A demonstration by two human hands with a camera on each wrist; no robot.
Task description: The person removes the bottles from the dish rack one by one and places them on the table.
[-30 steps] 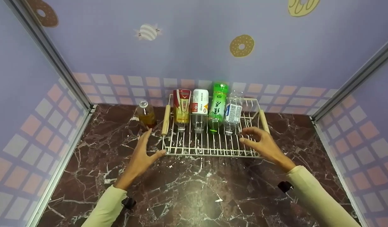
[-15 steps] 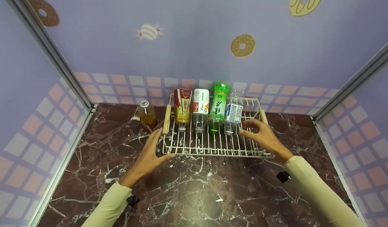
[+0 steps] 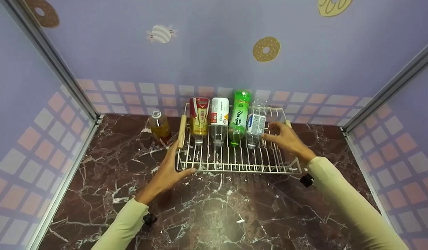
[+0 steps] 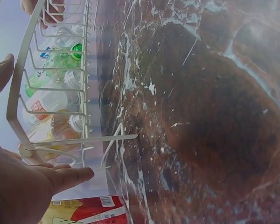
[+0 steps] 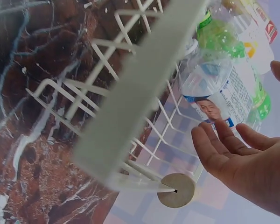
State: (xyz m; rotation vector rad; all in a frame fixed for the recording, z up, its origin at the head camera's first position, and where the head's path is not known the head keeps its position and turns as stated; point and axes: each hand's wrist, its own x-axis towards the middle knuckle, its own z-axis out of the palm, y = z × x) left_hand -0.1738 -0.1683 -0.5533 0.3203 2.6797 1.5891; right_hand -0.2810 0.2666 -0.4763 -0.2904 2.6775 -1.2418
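Observation:
A white wire rack with wooden end handles holds several bottles lying in a row: red-yellow, white-labelled, green and clear with a blue-white label. My right hand is at the clear bottle's right side, fingers bent loosely; in the right wrist view its fingertips are close to the label, and contact cannot be told. My left hand is at the rack's left front corner beside the wooden handle, thumb spread, holding nothing.
An amber bottle stands upright left of the rack, close to the left fingertips. The patterned back wall rises right behind the rack, and side walls flank the dark marble surface.
My right hand has moved up along the rack, closer to the clear bottle. My left hand has shifted right, toward the rack's left handle. The bottles keep their places.

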